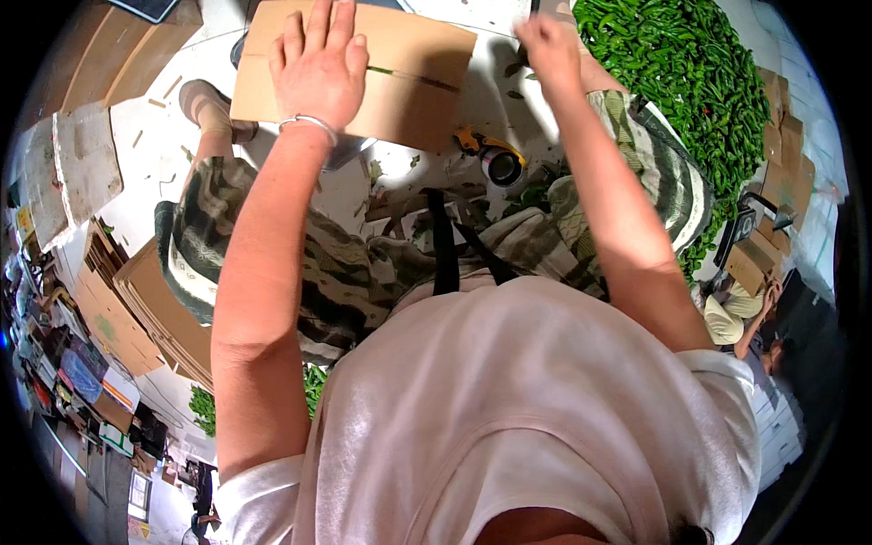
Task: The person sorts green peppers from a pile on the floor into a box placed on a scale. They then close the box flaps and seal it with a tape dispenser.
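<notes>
My left hand (320, 77) lies flat with spread fingers on top of a brown cardboard box (409, 100). A narrow seam runs across the box top, with a sliver of green showing in it. My right hand (550, 50) is raised to the right of the box, apart from it. Its fingers are curled in and slightly blurred; whatever they may hold is hidden. Between my legs, just below the box, a yellow-handled tape dispenser (495, 145) with a roll lies on the floor.
A large heap of green chili peppers (672, 82) spreads on the right. Folded cardboard sheets (168, 309) stand on the left, with more cardboard (145, 54) at the upper left. Scattered leaves and scraps dot the white floor (145, 168). Another person (740, 313) sits at the far right.
</notes>
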Available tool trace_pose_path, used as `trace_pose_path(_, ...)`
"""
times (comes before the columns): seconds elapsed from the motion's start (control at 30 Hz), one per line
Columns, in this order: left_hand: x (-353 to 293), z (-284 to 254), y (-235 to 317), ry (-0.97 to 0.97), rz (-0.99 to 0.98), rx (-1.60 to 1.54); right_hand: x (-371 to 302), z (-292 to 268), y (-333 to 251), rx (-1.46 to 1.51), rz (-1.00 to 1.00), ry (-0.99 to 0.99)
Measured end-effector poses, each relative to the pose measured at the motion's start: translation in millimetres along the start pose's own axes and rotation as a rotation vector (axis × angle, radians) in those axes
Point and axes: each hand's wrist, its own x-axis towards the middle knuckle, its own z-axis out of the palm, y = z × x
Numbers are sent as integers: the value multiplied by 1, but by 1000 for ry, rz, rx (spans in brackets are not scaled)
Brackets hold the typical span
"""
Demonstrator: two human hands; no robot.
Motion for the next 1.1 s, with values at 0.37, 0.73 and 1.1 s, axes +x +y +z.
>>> trace_pose_path(0.37, 2, 7, -9, -118, 63, -1, -147, 65, 121, -507, 139, -1111)
trace_pose_path(0.73, -4, 7, -13, -71, 47, -29, -51, 9, 117, -393, -215, -1083)
trace_pose_path(1.1, -9, 1, -15, 86, 45, -194, -27, -171, -77, 957, 113, -523)
